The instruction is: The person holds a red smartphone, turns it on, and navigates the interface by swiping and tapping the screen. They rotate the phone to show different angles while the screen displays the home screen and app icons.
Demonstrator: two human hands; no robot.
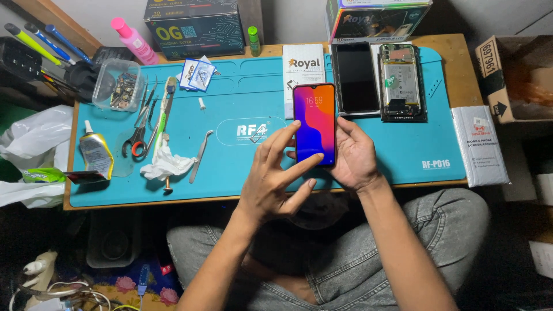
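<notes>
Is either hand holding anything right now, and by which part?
The right hand holds the lit smartphone from behind, around its lower right edge. The left hand holds nothing; its fingertips touch the lower screen.

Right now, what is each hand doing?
Left hand: open, fingers spread, touching the smartphone screen.
Right hand: closed around the smartphone, holding it from behind.

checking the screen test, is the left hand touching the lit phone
Touching: the head view shows the left hand with fingertips laid on the lit phone, which the right hand holds.
</notes>
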